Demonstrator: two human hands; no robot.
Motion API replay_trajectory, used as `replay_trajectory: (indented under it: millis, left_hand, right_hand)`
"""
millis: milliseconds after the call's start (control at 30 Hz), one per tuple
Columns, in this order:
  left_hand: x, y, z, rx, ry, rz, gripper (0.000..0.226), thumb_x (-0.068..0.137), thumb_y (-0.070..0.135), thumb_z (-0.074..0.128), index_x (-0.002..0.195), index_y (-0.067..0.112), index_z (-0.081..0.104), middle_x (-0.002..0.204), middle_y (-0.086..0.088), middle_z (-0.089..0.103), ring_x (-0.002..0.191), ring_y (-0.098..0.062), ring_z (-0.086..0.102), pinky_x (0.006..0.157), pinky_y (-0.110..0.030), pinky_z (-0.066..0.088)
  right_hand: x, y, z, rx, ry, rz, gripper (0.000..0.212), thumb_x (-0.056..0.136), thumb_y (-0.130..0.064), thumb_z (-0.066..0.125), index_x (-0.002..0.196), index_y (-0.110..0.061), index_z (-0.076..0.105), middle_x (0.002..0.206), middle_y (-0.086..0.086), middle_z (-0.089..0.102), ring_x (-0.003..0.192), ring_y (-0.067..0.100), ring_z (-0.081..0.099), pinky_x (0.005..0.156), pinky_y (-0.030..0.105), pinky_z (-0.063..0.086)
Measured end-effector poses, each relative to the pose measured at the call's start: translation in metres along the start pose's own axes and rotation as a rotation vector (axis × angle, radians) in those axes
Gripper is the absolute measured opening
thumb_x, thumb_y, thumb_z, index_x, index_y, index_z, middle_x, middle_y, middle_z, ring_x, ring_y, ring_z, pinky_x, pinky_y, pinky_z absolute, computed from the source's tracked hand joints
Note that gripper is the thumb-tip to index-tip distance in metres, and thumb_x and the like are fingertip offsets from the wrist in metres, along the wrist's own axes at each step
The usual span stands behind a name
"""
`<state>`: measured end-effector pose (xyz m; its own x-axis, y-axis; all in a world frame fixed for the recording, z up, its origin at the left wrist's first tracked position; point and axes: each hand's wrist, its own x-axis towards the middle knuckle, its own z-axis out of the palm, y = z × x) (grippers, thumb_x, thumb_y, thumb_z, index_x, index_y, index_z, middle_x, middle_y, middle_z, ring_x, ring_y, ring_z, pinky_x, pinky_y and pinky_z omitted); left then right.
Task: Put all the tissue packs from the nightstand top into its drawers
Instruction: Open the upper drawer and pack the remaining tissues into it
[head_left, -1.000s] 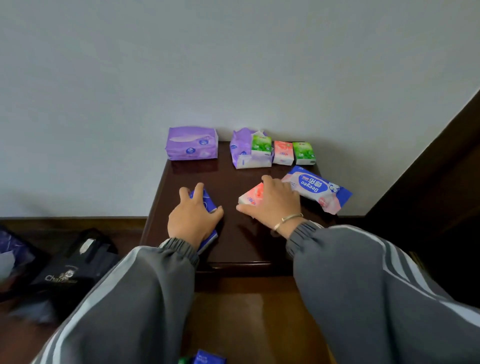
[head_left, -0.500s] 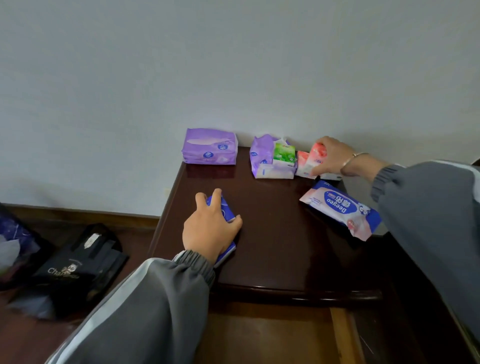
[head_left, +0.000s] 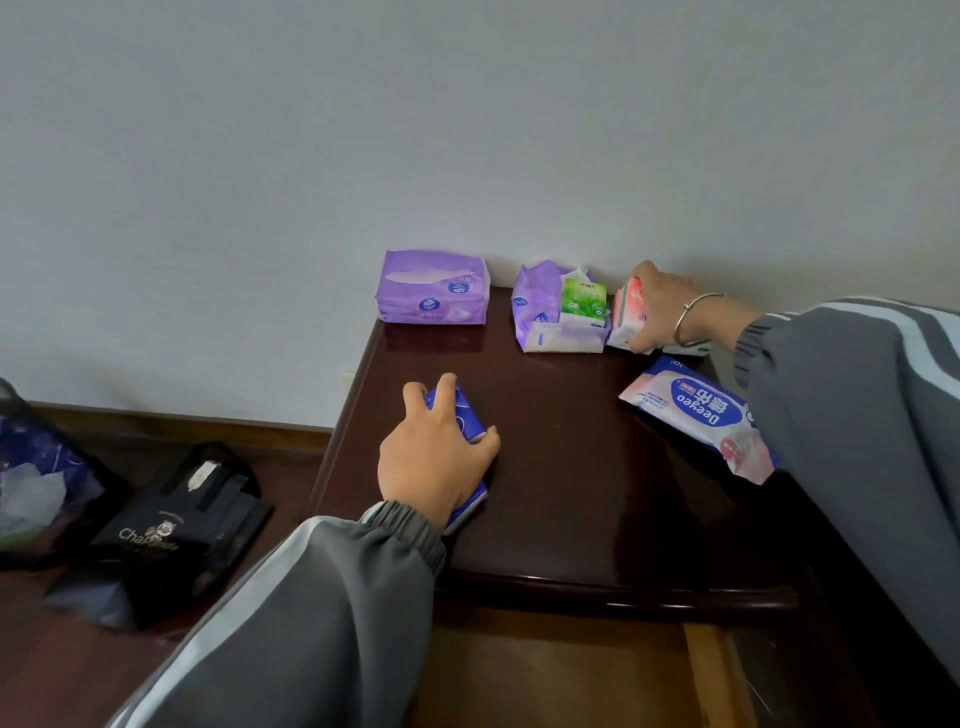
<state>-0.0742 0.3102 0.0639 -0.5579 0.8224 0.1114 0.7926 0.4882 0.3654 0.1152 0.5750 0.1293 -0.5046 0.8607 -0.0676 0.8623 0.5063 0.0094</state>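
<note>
My left hand (head_left: 434, 457) rests on a small blue tissue pack (head_left: 465, 415) near the left front of the dark nightstand top (head_left: 566, 499), fingers curled over it. My right hand (head_left: 660, 306) grips pink tissue packs (head_left: 626, 314) at the back right by the wall. A purple pack (head_left: 434, 288) lies at the back left. Beside it stands an opened purple pack (head_left: 540, 312) with a small green pack (head_left: 583, 301) against it. A blue-and-pink Deeyeo wipes pack (head_left: 701, 415) lies on the right, partly under my right sleeve.
An open drawer (head_left: 550, 670) shows below the nightstand's front edge. On the floor to the left lie a black bag (head_left: 171, 525) and a dark bag with white tissue (head_left: 36, 483). A white wall rises directly behind the nightstand.
My right hand carried a pink pack from the middle of the top to the back right and now grips the pink packs there. The left hand stayed on the blue pack.
</note>
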Motion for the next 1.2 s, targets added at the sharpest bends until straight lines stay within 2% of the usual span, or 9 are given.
replay_trajectory:
  millis: [167,300,433,633,867,967,1067,1133,1200]
  left_hand:
    - [-0.003,0.002,-0.005,-0.044,-0.018,-0.02,0.073,0.078,0.063,0.05,0.14,0.03,0.029,0.13,-0.002,0.033,0.067,-0.025,0.048,0.062,-0.03,0.038]
    - [-0.013,0.003,-0.02,-0.184,-0.001,-0.056,0.07,0.079,0.06,0.055,0.138,0.029,0.033,0.13,-0.003,0.036,0.079,-0.029,0.061,0.066,-0.03,0.041]
    - [-0.034,-0.007,-0.037,-0.377,0.115,-0.074,0.07,0.077,0.057,0.061,0.136,0.027,0.037,0.127,-0.004,0.041,0.089,-0.023,0.06,0.072,-0.027,0.041]
    - [-0.11,-0.03,-0.063,-0.502,0.244,0.086,0.07,0.072,0.064,0.06,0.133,0.036,0.038,0.115,0.008,0.042,0.086,-0.004,0.048,0.077,-0.023,0.04]
    - [-0.183,-0.078,-0.084,-0.509,0.237,0.058,0.066,0.075,0.055,0.068,0.132,0.036,0.039,0.118,0.006,0.045,0.086,-0.006,0.051,0.074,-0.02,0.038]
    - [-0.204,-0.097,-0.089,-0.473,0.212,0.035,0.069,0.076,0.055,0.068,0.134,0.033,0.039,0.119,0.004,0.045,0.088,-0.008,0.051,0.074,-0.021,0.039]
    - [-0.218,-0.11,-0.093,-0.456,0.193,0.013,0.071,0.076,0.055,0.068,0.136,0.031,0.039,0.119,0.004,0.045,0.088,-0.007,0.051,0.074,-0.019,0.038]
    - [-0.225,-0.116,-0.094,-0.473,0.187,-0.005,0.07,0.075,0.056,0.067,0.135,0.031,0.04,0.116,0.006,0.044,0.086,-0.005,0.051,0.07,-0.013,0.035]
    - [-0.23,-0.12,-0.094,-0.494,0.177,-0.02,0.07,0.076,0.056,0.067,0.135,0.031,0.04,0.115,0.006,0.044,0.086,-0.005,0.051,0.068,-0.011,0.033]
  right_hand:
    - [-0.045,-0.005,-0.038,0.426,0.347,0.063,0.08,0.06,-0.028,0.083,0.119,-0.005,0.035,0.11,0.014,0.057,0.092,0.033,0.057,0.081,0.04,0.047]
    - [-0.139,-0.042,-0.063,0.909,0.463,-0.021,0.079,0.064,-0.016,0.085,0.123,-0.006,0.033,0.105,-0.002,0.049,0.085,0.004,0.055,0.073,0.011,0.043]
    - [-0.261,-0.071,-0.037,0.952,0.234,-0.133,0.082,0.06,-0.021,0.086,0.122,-0.022,0.034,0.101,-0.021,0.048,0.084,-0.017,0.052,0.071,0.003,0.041]
    - [-0.37,-0.109,0.044,0.801,-0.218,-0.201,0.08,0.055,-0.042,0.083,0.116,-0.033,0.032,0.109,-0.016,0.05,0.097,-0.002,0.055,0.081,0.015,0.047]
    - [-0.388,-0.171,0.125,0.426,-0.393,-0.304,0.081,0.061,-0.045,0.078,0.122,-0.018,0.032,0.11,0.003,0.051,0.087,0.019,0.049,0.072,0.027,0.04]
    - [-0.38,-0.181,0.135,0.584,-0.598,-0.223,0.086,0.064,-0.043,0.08,0.128,-0.02,0.027,0.112,0.003,0.05,0.09,0.017,0.051,0.07,0.027,0.043]
    - [-0.37,-0.175,0.13,0.778,-0.805,-0.068,0.098,0.07,-0.044,0.077,0.145,-0.02,0.018,0.14,0.001,0.041,0.125,0.019,0.043,0.1,0.03,0.04]
    - [-0.367,-0.171,0.128,0.797,-0.815,-0.03,0.078,0.081,-0.036,0.069,0.144,-0.016,0.027,0.142,0.002,0.042,0.124,0.017,0.045,0.101,0.029,0.04]
    - [-0.368,-0.169,0.131,0.748,-0.785,0.007,0.045,0.087,-0.024,0.062,0.128,-0.015,0.045,0.131,0.008,0.056,0.101,0.015,0.055,0.078,0.025,0.045]
